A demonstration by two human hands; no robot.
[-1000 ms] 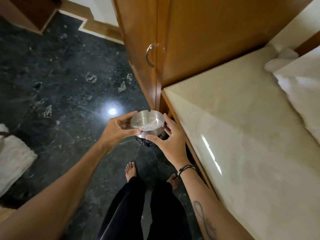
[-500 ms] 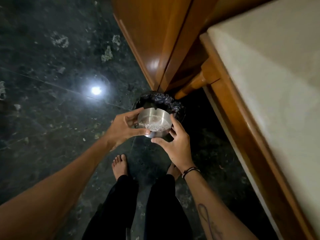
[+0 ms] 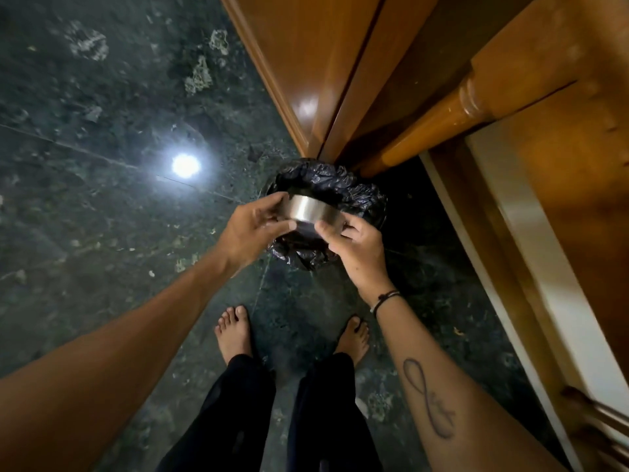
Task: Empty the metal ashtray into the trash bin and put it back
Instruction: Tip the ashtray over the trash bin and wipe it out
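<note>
The round metal ashtray is tipped away from me, so only its shiny side wall shows and its inside is hidden. My left hand grips its left side and my right hand grips its right side. It hangs directly over the trash bin, a small round bin lined with a crumpled black bag, standing on the floor at the cabinet's corner.
A dark green marble floor with a bright lamp reflection lies to the left. A wooden cabinet stands behind the bin. A turned wooden table leg and the table's edge run along the right. My bare feet stand just before the bin.
The ashtray has moved forward over the bin and tilted away from me; its ash-filled inside, visible before, no longer shows. My view has dropped closer to the bin.
</note>
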